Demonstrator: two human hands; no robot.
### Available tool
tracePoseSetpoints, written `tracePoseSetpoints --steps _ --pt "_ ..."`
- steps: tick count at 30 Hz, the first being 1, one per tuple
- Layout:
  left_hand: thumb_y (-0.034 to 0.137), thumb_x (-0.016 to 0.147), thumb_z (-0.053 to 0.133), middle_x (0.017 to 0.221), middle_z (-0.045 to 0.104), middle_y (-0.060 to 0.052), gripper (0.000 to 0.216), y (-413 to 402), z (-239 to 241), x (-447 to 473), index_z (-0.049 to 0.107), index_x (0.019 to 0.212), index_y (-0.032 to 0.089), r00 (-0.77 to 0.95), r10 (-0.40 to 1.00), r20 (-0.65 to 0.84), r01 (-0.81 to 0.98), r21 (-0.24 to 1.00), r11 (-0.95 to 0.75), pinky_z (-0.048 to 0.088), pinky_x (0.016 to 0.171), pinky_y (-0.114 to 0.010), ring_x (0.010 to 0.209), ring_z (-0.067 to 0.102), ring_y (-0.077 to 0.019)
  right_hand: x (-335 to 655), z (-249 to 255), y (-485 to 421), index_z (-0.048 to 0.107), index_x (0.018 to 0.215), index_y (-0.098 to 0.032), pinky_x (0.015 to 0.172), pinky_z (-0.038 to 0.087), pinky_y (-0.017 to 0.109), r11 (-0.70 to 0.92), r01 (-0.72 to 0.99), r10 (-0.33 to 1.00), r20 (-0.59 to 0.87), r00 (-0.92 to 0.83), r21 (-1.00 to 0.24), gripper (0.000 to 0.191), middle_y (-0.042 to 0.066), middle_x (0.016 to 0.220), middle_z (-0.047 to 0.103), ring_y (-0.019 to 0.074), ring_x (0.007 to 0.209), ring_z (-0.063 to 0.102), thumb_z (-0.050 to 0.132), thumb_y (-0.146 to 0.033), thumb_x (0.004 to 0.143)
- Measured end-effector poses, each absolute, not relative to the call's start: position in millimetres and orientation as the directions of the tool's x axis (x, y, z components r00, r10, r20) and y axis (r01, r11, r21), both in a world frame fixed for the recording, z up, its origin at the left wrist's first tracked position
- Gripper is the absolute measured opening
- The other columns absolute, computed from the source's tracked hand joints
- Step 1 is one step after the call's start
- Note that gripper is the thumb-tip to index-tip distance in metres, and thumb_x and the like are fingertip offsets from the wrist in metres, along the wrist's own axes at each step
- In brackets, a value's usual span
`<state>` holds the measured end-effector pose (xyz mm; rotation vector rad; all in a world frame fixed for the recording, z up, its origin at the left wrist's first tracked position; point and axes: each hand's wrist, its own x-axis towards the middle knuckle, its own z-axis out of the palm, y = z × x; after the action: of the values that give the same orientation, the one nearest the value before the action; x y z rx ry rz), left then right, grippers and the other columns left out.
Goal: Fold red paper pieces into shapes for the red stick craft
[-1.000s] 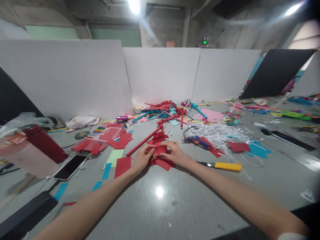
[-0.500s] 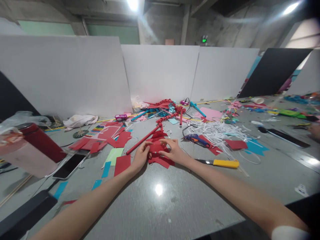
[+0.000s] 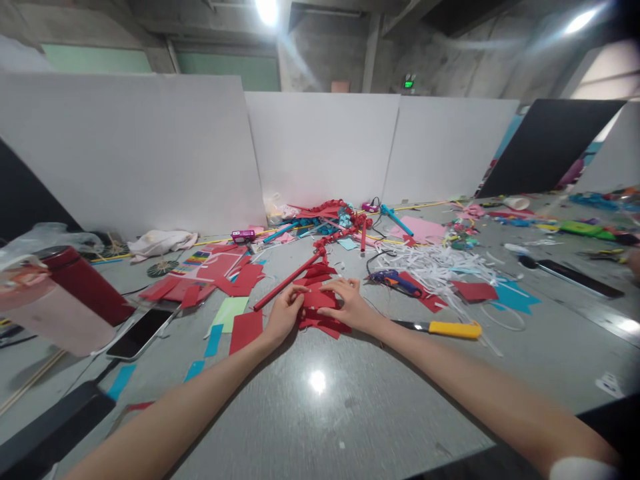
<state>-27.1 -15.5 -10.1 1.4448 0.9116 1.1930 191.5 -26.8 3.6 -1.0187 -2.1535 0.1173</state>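
Note:
Both hands are at a piece of red paper (image 3: pixel 320 300) over the grey table. My left hand (image 3: pixel 286 313) pinches its left edge between thumb and fingers. On the right edge, my right hand (image 3: pixel 353 307) has its thumb low and its fingers bent over the top, gripping the paper. More red strips (image 3: pixel 327 327) lie beneath and around this piece. A thin red paper tube (image 3: pixel 287 280) slants beside my left hand, its far end near a curled red paper chain (image 3: pixel 333 235).
A yellow-handled knife (image 3: pixel 453 329) and a glue gun (image 3: pixel 395 280) lie at right, before white paper shreds (image 3: pixel 440 263). Left are a phone (image 3: pixel 143 332), a red bottle (image 3: pixel 87 283), a pink cup (image 3: pixel 55 310) and red sheets (image 3: pixel 200 273). White boards (image 3: pixel 323 143) stand behind.
My right hand's fingers have shifted slightly on the red paper. The left hand keeps its pinch. The whole view has moved a little.

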Motion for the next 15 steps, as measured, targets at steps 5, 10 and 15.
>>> tracePoseSetpoints --steps 5,10,15 --pt "0.042 0.088 0.065 0.069 0.059 0.005 0.029 -15.9 -8.1 -26.9 0.061 0.104 0.018 0.236 0.945 0.227 -0.04 0.974 -0.224 0.043 0.054 -0.022 0.053 0.055 -0.0113 189.5 6.5 -29.5 0.063 0.12 -0.026 0.098 0.035 0.047 0.682 0.635 0.702 0.57 -0.427 -0.364 0.042 0.008 0.117 0.072 0.0284 0.111 0.061 0.077 -0.047 0.087" --pt "0.038 0.089 0.064 0.066 0.059 0.005 0.026 -16.4 -7.9 -27.1 0.062 0.104 0.018 0.232 0.939 0.253 -0.022 0.967 -0.255 0.041 0.054 -0.022 0.053 0.053 -0.0114 188.7 6.4 -29.2 0.063 0.118 -0.025 0.097 0.035 0.046 0.687 0.636 0.695 0.574 -0.434 -0.351 0.037 0.007 0.117 0.071 0.0274 0.109 0.061 0.075 -0.044 0.089" --pt "0.037 0.089 0.064 0.063 0.057 0.005 0.024 -15.6 -9.5 -27.8 0.062 0.105 0.018 0.244 0.936 0.253 0.006 0.965 -0.262 0.041 0.054 -0.022 0.053 0.053 -0.012 188.7 7.7 -30.7 0.062 0.119 -0.026 0.097 0.035 0.046 0.691 0.632 0.694 0.568 -0.444 -0.351 0.033 0.006 0.117 0.071 0.0265 0.11 0.061 0.072 -0.044 0.092"
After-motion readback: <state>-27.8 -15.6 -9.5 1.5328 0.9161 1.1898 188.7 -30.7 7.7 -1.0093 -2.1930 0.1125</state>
